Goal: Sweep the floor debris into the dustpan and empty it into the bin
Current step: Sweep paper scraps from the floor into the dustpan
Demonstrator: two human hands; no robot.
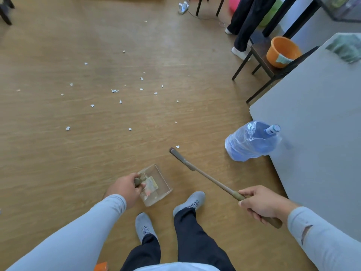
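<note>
Holding clear dustpan (158, 180) with paper scraps (150, 187) inside, orange bucket (281, 49) holding cloth (282, 59)

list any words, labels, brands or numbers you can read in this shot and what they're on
None can be read.
Sticker inside the clear dustpan: yellow and red print, too blurred to read.
Cap of the blue water jug: any marking is too small to tell.
Broom, orange bucket and paper scraps: no print visible.
</note>
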